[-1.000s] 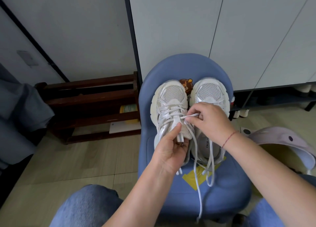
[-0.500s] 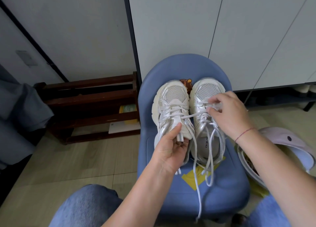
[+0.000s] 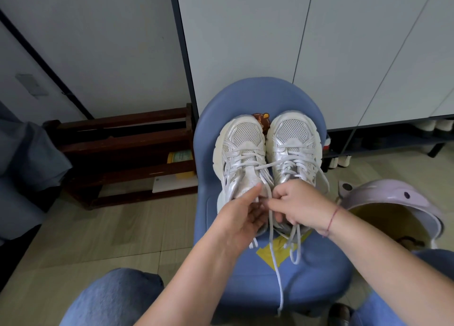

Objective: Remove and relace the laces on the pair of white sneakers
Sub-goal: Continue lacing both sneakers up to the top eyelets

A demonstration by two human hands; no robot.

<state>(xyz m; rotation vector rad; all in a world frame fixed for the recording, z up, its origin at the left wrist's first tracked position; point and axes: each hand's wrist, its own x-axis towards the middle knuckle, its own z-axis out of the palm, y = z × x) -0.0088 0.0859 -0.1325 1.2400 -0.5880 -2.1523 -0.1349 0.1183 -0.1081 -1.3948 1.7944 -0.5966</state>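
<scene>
Left sneaker (image 3: 242,148) lies toe-far on the blue chair (image 3: 258,97), its tongue held by the left grip (image 3: 239,217). Just right of it, the right grip (image 3: 299,202) pinches the lace (image 3: 270,227), which trails nearward.

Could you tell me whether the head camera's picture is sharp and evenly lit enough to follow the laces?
Head view: soft, even light on the sneakers, no glare; the laces read crisply; left hand and right hand are slightly soft; the wide lens slants the cabinet edges; the frame's left side is dim.
</scene>
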